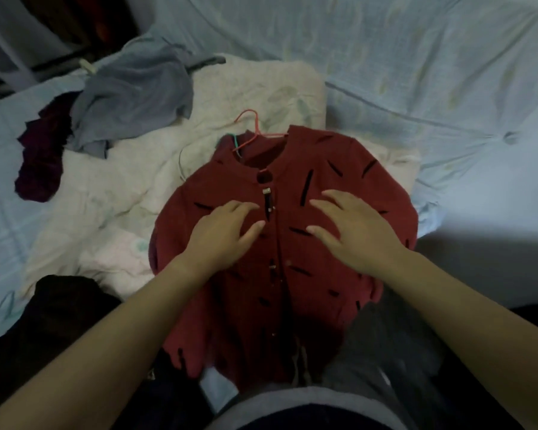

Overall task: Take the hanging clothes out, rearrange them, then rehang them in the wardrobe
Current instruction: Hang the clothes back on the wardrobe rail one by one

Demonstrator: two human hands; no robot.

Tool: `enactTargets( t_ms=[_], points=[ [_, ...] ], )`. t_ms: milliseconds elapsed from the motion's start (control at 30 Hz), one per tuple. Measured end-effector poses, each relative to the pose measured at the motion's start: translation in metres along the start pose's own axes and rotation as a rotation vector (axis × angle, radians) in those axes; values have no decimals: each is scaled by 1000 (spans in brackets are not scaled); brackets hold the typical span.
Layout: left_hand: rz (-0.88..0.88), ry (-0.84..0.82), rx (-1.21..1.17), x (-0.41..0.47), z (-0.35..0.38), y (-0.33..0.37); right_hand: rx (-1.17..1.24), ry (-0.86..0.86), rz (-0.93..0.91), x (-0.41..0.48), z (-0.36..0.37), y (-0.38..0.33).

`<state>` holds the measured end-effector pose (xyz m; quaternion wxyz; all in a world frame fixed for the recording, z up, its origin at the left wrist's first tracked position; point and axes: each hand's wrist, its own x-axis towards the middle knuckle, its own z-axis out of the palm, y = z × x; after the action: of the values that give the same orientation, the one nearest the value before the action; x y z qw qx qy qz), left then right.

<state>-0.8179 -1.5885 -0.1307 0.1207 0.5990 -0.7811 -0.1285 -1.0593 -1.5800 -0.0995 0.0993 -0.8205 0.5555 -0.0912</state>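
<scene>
– Lying front-up on the bed is the dark red jacket, with black dashes scattered all over it and toggle fastenings running down the middle.

– On a hanger, is it?

– It is. A red hanger pokes out of the neckline, its hook pointing away from the person. A bit of a green hanger peeks out just beside the collar, on the person's left.

– And the hands?

– The left hand is over one front panel and the right hand is over the other. Their fingertips sit on either side of the top toggle. On both hands the fingers are spread wide and loose, with nothing gripped and nothing pinched. I can't tell whether the palms are pressing the cloth or just above it.

– What's underneath the jacket?

– A cream quilt, rumpled, on a pale blue bedsheet. The jacket's shoulders rest on the quilt, and its hem reaches down toward the person.

– Any other clothes out?

– Plenty. There's a crumpled grey garment at the far left of the quilt. Touching its left edge is a dark purple garment, spilling onto the sheet. Close in on the left there's a dark heap, and grey cloth lies against the jacket's lower right. Both of those are too dim to name.
</scene>
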Motion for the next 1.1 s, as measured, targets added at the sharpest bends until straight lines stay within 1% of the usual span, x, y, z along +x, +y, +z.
enactTargets(
  t_ms=[67,200,333,467,500,533,600,733,867,967,1100],
  points=[
    [-43,-4,0,33,-7,-25,-26,-24,-28,36,-2,22],
    [-191,73,47,100,-23,-58,-54,-32,-109,125,-4,61],
    [-332,51,79,139,-8,-74,-60,-65,-156,203,3,90],
    [-643,-41,74,151,19,-102,-40,-175,-147,237,15,107],
    [-695,-59,48,149,25,-105,-20,-177,-165,242,19,110],
    [-715,-42,29,146,30,-106,8,-169,-191,245,23,113],
    [-698,81,69,135,36,-100,69,-142,-233,250,28,117],
    [-715,292,154,100,32,-66,200,-19,-380,250,34,113],
    [-836,456,129,53,25,-23,359,-62,-488,240,29,96],
    [-931,564,65,9,28,9,401,-79,-607,218,26,79],
    [-1033,725,12,-63,30,64,447,-101,-743,167,18,46]
  ],
)
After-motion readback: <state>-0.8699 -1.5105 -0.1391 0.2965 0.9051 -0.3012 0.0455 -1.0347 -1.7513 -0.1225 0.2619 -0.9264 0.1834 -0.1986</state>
